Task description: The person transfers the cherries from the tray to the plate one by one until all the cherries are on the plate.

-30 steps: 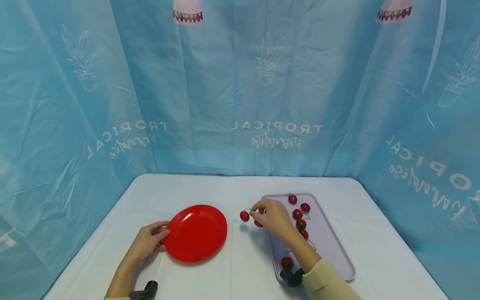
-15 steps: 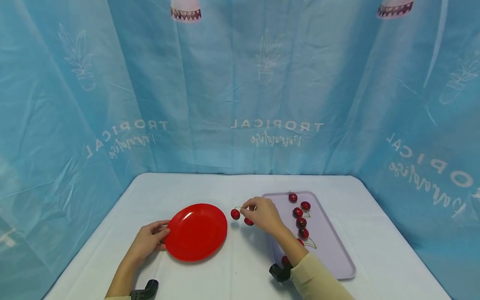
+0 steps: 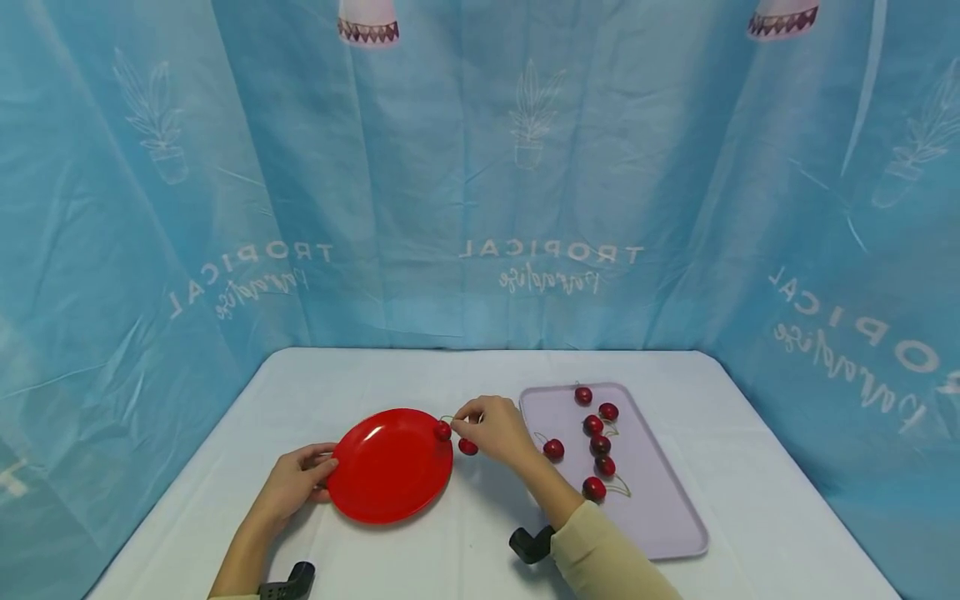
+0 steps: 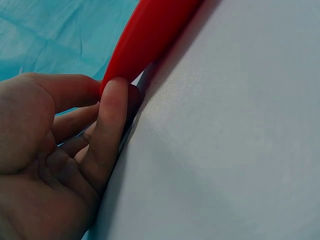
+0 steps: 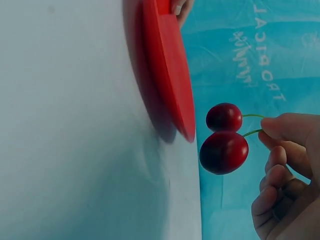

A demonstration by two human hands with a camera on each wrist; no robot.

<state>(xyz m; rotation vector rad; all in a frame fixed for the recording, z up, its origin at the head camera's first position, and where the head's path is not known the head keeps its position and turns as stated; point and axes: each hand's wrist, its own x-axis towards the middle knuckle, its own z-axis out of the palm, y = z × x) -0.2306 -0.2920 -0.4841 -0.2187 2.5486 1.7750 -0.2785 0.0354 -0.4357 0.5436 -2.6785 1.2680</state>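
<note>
My right hand (image 3: 497, 429) pinches the green stems of a pair of cherries (image 5: 224, 152) between thumb and forefinger. Both fruits hang below the fingertips; in the head view one cherry (image 3: 443, 431) overlaps the right rim of the round red plate (image 3: 386, 475), and the other cherry (image 3: 468, 447) is just outside it. At the plate's left side my left hand (image 3: 291, 485) grips the rim, thumb on one face and fingers on the other. The left wrist view shows the thumb (image 4: 111, 105) pressed on the red edge.
A lilac tray (image 3: 660, 517) lies to the right with several cherries (image 3: 600, 445) scattered on it, some with stems. The white-covered table (image 3: 480, 542) is backed by a blue printed curtain (image 3: 420, 183) on three sides.
My right hand has carried the cherry pair leftward, from the tray's left edge to the plate's right rim. The left hand keeps its hold on the plate.
</note>
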